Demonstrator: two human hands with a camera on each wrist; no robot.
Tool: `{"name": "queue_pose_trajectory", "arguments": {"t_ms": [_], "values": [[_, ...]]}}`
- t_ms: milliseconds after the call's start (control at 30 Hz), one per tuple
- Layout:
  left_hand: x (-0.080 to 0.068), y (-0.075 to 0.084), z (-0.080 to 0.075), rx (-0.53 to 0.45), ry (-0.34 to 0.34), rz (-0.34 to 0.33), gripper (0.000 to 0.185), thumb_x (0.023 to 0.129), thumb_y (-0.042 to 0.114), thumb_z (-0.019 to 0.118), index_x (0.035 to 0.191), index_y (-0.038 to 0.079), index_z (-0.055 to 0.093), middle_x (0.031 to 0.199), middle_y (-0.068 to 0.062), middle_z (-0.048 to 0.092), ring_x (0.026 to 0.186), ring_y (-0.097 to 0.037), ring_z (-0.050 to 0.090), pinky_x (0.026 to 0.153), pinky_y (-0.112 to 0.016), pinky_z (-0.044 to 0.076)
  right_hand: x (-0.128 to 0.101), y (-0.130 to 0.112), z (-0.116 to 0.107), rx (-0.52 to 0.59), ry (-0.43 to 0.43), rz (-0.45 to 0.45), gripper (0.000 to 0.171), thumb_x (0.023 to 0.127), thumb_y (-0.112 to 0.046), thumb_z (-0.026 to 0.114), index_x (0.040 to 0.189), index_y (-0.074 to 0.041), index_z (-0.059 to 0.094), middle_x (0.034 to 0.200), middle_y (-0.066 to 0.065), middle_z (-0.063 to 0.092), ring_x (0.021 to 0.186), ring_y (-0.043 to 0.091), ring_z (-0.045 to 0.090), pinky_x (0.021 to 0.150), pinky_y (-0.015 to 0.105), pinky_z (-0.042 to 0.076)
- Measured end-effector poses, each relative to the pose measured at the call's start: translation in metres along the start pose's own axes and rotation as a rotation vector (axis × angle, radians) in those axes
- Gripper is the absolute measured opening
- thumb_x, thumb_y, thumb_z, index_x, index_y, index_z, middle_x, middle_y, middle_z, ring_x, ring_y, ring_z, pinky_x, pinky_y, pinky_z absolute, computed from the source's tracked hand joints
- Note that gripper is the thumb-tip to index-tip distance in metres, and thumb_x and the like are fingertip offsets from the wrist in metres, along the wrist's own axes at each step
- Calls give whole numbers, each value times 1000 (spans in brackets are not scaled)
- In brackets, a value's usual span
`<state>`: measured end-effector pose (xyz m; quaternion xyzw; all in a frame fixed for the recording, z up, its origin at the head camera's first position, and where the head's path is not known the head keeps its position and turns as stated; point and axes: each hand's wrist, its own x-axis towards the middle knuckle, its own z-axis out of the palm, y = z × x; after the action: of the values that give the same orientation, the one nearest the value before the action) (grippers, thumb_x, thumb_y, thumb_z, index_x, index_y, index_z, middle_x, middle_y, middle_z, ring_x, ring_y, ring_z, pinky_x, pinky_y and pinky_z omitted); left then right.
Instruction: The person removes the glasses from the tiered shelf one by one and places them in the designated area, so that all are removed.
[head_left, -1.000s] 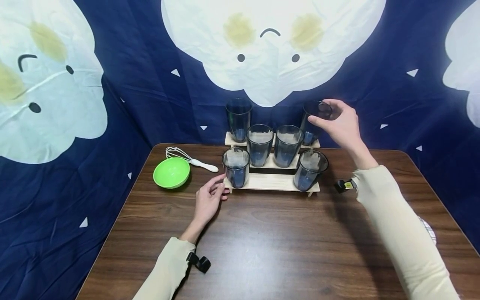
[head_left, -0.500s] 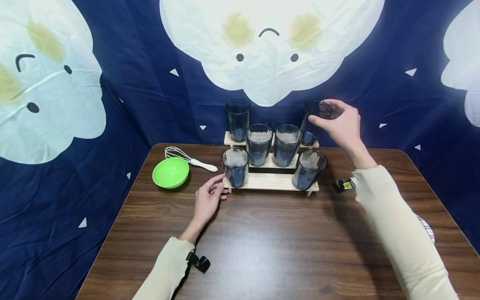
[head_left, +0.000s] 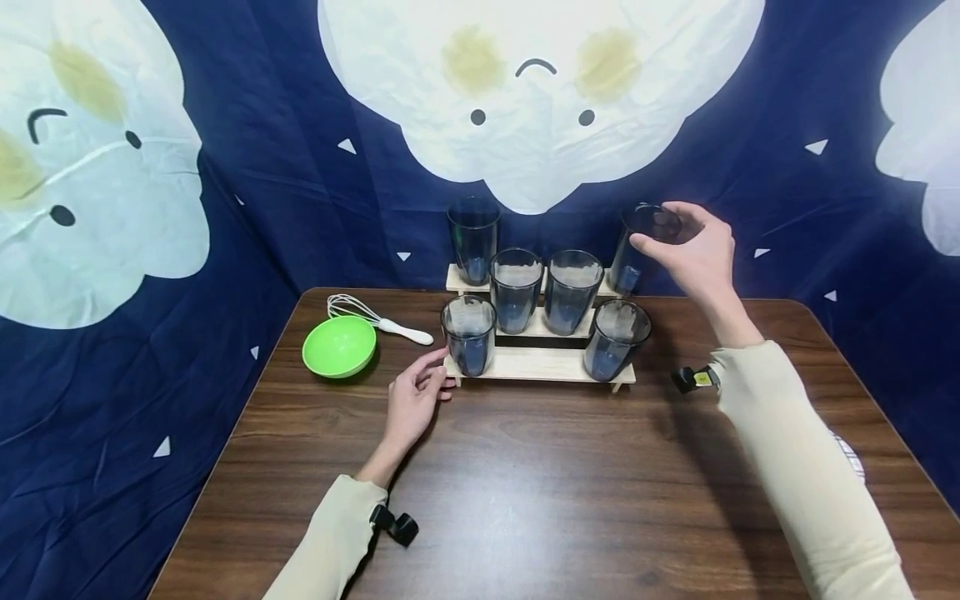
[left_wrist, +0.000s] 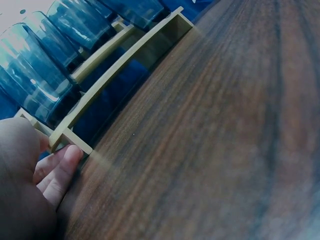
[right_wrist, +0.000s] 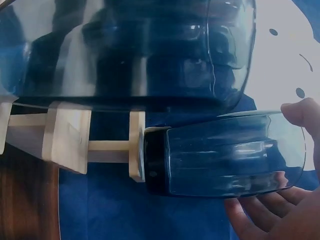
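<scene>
My right hand (head_left: 701, 248) grips a dark tinted drinking glass (right_wrist: 235, 155) near its rim, with the thumb on one side and the fingers on the other. That glass is at the right end of the top tier of a three-step wooden stand (head_left: 540, 363), its base right at the shelf's edge. With its fingers curled at the lowest tier's left end, my left hand (head_left: 414, 404) holds the stand. Beside that hand, a glass (head_left: 470, 337) stands on the bottom tier. Another glass (head_left: 618, 337) is at the tier's right end.
Two glasses, including one on the left (head_left: 516, 292), stand on the middle tier; another (head_left: 474, 242) is at top left. A green bowl (head_left: 340, 347) and a white-handled whisk (head_left: 401, 331) lie left of the stand. Blue cloth (head_left: 300, 192) hangs behind the table.
My right hand and its glass have shifted a little to the right, toward the end of the top tier. The left hand keeps its place on the stand.
</scene>
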<state>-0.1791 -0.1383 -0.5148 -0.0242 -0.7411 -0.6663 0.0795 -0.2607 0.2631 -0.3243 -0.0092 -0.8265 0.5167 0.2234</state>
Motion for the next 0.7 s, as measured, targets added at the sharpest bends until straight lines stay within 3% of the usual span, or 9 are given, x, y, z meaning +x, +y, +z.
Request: {"name": "queue_pose_trajectory", "arguments": {"t_ms": [200, 467, 700], "values": [[0, 0, 0, 12, 1, -11, 33, 111, -2, 63, 143, 0, 72, 113, -30, 80, 98, -43, 82, 72, -24, 72, -4, 6, -4, 4, 44, 17, 60, 86, -23, 97, 139, -8, 74, 118, -2, 78, 99, 0, 71, 86, 10, 57], [1, 0, 1, 9, -6, -9, 34, 110, -3, 63, 143, 1, 72, 114, -30, 79, 99, -45, 81, 72, -24, 72, -10, 15, -13, 136, 97, 2, 53, 84, -10, 96, 133, -7, 76, 107, -8, 79, 97, 4, 74, 88, 11, 60], [1, -1, 1, 5, 2, -8, 34, 110, -4, 63, 143, 0, 72, 113, -31, 79, 97, -42, 82, 72, -25, 72, -10, 23, -23, 80, 135, 13, 53, 84, -14, 97, 133, -9, 77, 109, -11, 77, 99, 3, 72, 89, 11, 59]]}}
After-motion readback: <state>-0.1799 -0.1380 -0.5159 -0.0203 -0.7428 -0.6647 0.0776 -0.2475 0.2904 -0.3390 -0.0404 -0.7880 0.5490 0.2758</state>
